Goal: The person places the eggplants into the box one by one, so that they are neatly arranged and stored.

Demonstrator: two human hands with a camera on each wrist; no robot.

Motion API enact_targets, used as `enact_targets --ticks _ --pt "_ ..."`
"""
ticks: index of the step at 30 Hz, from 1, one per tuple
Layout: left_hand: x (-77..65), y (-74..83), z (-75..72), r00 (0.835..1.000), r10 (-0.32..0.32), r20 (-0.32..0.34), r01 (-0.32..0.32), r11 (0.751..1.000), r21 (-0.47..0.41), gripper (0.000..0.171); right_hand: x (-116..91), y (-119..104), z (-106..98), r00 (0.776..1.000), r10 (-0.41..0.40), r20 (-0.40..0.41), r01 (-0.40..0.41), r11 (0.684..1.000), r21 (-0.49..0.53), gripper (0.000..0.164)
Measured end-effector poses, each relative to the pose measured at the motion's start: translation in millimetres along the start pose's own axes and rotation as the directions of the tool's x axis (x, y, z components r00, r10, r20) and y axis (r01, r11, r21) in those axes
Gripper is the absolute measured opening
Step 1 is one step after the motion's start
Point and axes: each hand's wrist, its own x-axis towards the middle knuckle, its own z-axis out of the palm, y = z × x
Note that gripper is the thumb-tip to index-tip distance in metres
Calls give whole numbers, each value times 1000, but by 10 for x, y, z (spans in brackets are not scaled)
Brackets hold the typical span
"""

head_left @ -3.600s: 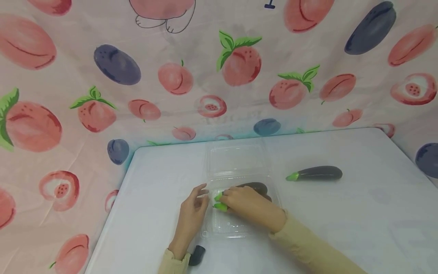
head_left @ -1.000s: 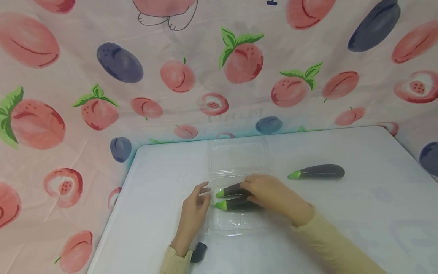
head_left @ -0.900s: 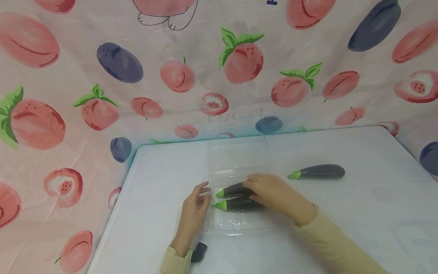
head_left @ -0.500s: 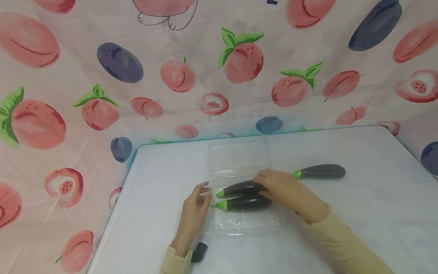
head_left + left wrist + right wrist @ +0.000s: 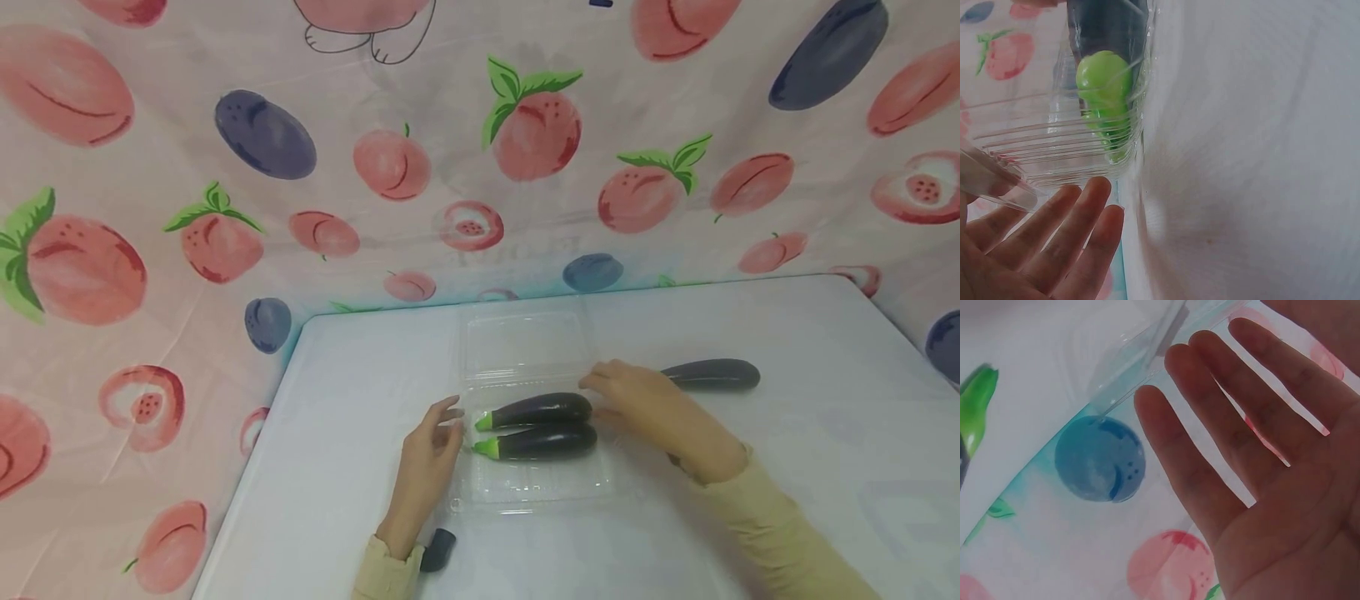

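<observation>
Two dark eggplants with green stems, the upper eggplant [image 5: 543,409] and the lower eggplant [image 5: 546,442], lie side by side in a clear plastic clamshell box [image 5: 528,487]. Its clear lid [image 5: 525,343] is folded back behind it. My left hand [image 5: 426,458] is at the box's left side; in the left wrist view its fairly straight fingers [image 5: 1088,212] reach the ribbed wall, the thumb beside the rim. At the box's right edge, past the eggplants' rounded ends, is my right hand [image 5: 645,408]. The right wrist view shows its fingers [image 5: 1210,406] extended and holding nothing.
A third eggplant [image 5: 712,375] lies on the white table [image 5: 787,467] right of the box, its stem hidden behind my right hand. A small black object [image 5: 438,550] sits beside the left sleeve. Fruit-printed cloth [image 5: 390,250] hangs behind the table.
My right hand has slid right along the two eggplants and come off their ends, now covering the third eggplant's stem. Both eggplants stay in the box. My left hand has kept its place.
</observation>
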Motion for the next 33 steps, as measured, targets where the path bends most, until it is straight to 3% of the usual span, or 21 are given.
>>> enact_targets --ticks 17,33 --pt "-1 -22 0 1000 -13 -1 13 1000 -2 38 -122 260 -8 998 24 -57 -25 1000 -16 32" --pt "3 -16 4 1000 -21 6 21 1000 -6 38 -220 506 12 991 137 -2 -137 990 29 32"
